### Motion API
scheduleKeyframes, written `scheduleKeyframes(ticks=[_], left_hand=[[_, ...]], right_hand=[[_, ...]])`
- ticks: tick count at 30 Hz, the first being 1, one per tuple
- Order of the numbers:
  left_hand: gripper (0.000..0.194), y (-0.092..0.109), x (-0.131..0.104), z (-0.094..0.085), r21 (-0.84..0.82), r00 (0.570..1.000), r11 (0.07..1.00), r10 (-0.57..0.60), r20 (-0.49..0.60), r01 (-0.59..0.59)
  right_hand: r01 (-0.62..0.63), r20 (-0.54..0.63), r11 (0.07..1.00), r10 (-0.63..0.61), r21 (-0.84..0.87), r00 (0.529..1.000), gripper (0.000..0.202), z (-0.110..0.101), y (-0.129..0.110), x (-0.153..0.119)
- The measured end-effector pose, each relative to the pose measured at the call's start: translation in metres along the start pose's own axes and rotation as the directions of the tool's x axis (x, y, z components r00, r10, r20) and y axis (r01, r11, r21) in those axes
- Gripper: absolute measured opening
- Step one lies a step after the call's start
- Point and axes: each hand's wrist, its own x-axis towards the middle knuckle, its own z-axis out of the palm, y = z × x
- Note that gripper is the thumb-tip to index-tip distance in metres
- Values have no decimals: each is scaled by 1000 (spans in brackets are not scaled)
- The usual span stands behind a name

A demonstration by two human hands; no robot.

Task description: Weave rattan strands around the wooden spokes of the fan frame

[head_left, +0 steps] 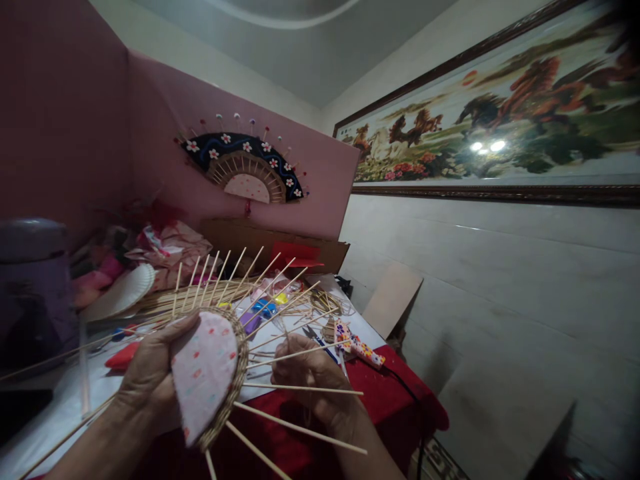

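Observation:
My left hand (155,367) grips a half-round fan frame by its flat side, thumb over the pale fabric centre (205,373) with small red and pink marks. A woven straw band (243,353) runs round the curved edge, and thin wooden sticks (300,387) fan outward from it. Behind the sticks on the right is my right hand (307,370), its fingers bent and pressed together near the band. A thin strand seems to pass by its fingertips, but what they pinch is too small to tell.
On the table (415,393) lie scissors (320,340), a flower-patterned tool (360,347) with a black cord, blue and purple lumps, and a bundle of straw (165,300). A purple container (35,293) stands left. A decorated fan (245,167) hangs behind.

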Motion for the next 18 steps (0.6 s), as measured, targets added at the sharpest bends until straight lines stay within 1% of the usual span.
scheduleKeyframes(ticks=[2, 7, 13, 16, 18], left_hand=[[15, 0, -1, 1, 2, 1000, 1000, -5, 0, 5], [15, 0, 0, 0, -3, 1000, 1000, -5, -13, 5], [14, 1, 1, -3, 25, 1000, 999, -24, 0, 24], [14, 1, 2, -4, 5, 1000, 1000, -1, -5, 1], [15, 1, 3, -4, -2, 1000, 1000, -7, 13, 7]], right_hand=[[8, 8, 1000, -8, 8, 1000, 17, 1, -1, -2], [31, -40, 1000, -31, 3, 999, 22, 4, -1, -2], [43, -29, 999, -43, 29, 999, 22, 5, 0, -3], [50, -5, 998, -50, 39, 999, 22, 2, 0, -4], [49, 10, 998, -50, 43, 999, 23, -1, 1, -3]])
